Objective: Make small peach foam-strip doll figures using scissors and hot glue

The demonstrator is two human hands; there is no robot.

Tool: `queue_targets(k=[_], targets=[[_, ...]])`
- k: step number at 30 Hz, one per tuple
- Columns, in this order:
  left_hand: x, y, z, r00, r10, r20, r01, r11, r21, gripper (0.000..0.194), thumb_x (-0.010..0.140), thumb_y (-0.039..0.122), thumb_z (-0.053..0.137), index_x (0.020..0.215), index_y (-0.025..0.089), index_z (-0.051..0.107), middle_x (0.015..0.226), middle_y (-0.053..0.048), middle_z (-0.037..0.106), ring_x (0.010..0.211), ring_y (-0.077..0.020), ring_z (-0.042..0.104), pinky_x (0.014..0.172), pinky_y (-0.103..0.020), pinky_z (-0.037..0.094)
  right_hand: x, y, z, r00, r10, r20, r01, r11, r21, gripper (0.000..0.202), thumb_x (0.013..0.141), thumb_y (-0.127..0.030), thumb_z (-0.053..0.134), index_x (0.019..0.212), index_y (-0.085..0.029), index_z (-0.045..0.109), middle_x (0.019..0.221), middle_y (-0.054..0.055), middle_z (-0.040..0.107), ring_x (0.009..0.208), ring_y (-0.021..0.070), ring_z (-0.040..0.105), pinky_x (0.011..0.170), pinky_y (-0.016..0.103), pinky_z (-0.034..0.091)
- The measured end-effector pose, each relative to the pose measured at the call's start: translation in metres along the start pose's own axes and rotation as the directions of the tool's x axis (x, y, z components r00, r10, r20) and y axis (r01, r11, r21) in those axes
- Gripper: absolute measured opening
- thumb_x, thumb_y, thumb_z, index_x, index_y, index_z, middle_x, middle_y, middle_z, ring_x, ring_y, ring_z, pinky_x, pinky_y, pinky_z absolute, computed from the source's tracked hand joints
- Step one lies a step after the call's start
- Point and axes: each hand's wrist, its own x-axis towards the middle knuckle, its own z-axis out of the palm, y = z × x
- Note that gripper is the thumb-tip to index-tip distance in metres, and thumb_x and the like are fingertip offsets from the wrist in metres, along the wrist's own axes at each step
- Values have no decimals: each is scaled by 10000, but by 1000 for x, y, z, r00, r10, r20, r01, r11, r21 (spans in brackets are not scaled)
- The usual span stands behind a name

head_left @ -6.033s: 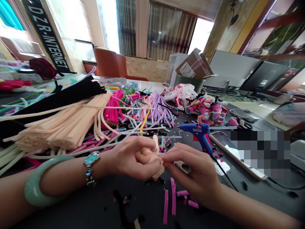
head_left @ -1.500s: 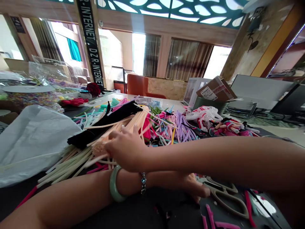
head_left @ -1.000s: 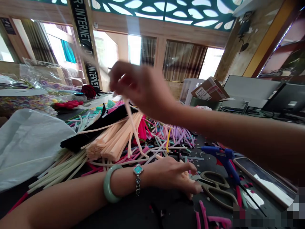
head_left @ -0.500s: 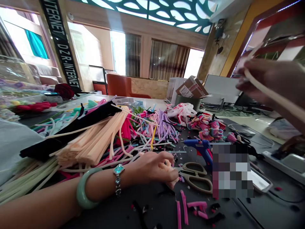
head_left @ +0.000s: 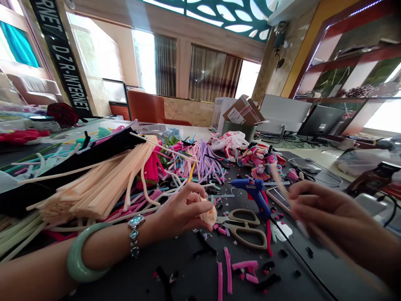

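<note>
My left hand [head_left: 189, 207] pinches a small coiled piece of peach pipe cleaner [head_left: 209, 214], low over the dark table. On the right, my right hand [head_left: 328, 213] grips a long peach pipe cleaner [head_left: 277, 177], which is blurred by motion. Tan-handled scissors [head_left: 247, 230] lie just right of my left hand, their blades partly hidden. Behind them rests a blue glue gun [head_left: 255, 190], its tip pointing left. A thick bundle of peach pipe cleaners [head_left: 103, 184] lies left of my left hand, above the wrist with the bracelet.
Pink and black offcuts [head_left: 244, 265] litter the table in front. Lilac pipe cleaners [head_left: 208, 161] and small colourful dolls [head_left: 260, 159] lie farther back. A white plastic bag [head_left: 230, 144], a cardboard box [head_left: 242, 110] and monitors [head_left: 285, 115] stand behind. The glue gun's cord [head_left: 300, 255] crosses the front right.
My right hand has come down and in from the upper right with the long pipe cleaner. My left hand still holds the coiled piece. The view has shifted slightly right.
</note>
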Motion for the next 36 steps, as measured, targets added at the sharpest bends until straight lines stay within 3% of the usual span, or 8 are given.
queue_targets(k=[4,9,12,16,21,24,28,36], targets=[[3,-1,0,999,2,-45,-2,1000,-11,292,846,342,591,1058,169,489,1027,-56,350,689,-60,518,665,-221,541,11,13,42,950,35,310,-58,996,67,239,810,-434,592,934,-231,572,621,-13,592,517,117,508,457,223,371],[5,-1,-3,998,-31,-47,32,999,11,275,865,358,553,1069,197,465,1033,-58,354,782,-100,530,694,-235,548,36,19,69,962,-140,236,189,962,-199,229,871,-363,507,1020,-209,590,668,-20,564,532,104,492,485,214,376],[4,-1,-4,995,-86,-46,88,995,52,283,868,390,537,1073,213,457,1044,-63,367,849,-131,521,741,-268,537,47,18,72,922,-317,222,387,788,-479,281,905,-296,455,1155,-233,567,829,19,639,641,133,581,585,241,441],[3,-2,-5,990,-126,-67,131,989,68,285,872,402,526,1073,212,457,1043,-66,384,937,-162,487,797,-285,497,42,22,68,849,-474,234,480,504,-718,321,935,-310,422,1238,-273,520,1181,65,598,803,191,657,646,294,483],[5,-3,-5,985,-140,-100,147,987,64,305,848,406,566,1052,202,468,1025,-64,420,974,-177,457,858,-301,450,13,27,51,767,-620,165,460,351,-816,273,935,-353,414,1085,-246,616,1032,51,688,744,184,676,656,294,479],[5,-3,-5,983,-160,-91,165,985,46,322,842,407,575,1065,204,464,1028,-70,428,962,-184,467,853,-319,456,-1,34,36,858,-503,108,352,421,-836,327,908,-437,400,825,-255,658,746,35,707,585,200,655,544,318,451],[3,-4,-4,982,-171,-78,173,985,21,335,843,412,573,1078,203,459,1033,-72,414,945,-179,469,853,-330,467,-2,46,16,994,-110,19,75,530,-845,465,843,-599,346,625,-274,597,566,33,637,494,246,615,433,327,365],[0,-9,2,972,-214,-101,191,962,-194,421,766,403,679,1023,204,410,1034,-74,437,812,-132,473,583,-193,483,33,53,8,972,211,108,-40,596,-802,536,815,-690,358,856,-236,640,816,76,693,781,291,637,700,415,452]])
